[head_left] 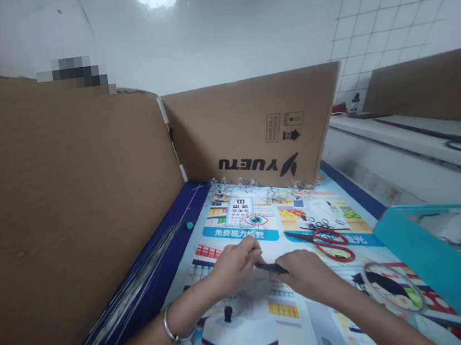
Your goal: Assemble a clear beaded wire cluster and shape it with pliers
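My left hand (239, 263), with a silver bangle at its wrist, is closed in a pinch over the printed table sheet (259, 337). Whatever lies between its fingertips is too small to make out. My right hand (305, 272) is wrapped round a pair of dark pliers (272, 268), whose jaws point left and reach the left fingertips. The handles are hidden in the palm. Beyond the right hand lie scissors (335, 244) with orange-red handles, their blades pointing left. A coil of pale wire (393, 287) rests to the right of my right forearm.
Long thin wires (139, 284) lie along the blue left edge. Several small bent wire pieces (249, 184) line the back, and dark rings (319, 225) lie behind the scissors. A teal box (439, 264) with metal pieces stands right. Cardboard panels (250, 125) wall the back and left.
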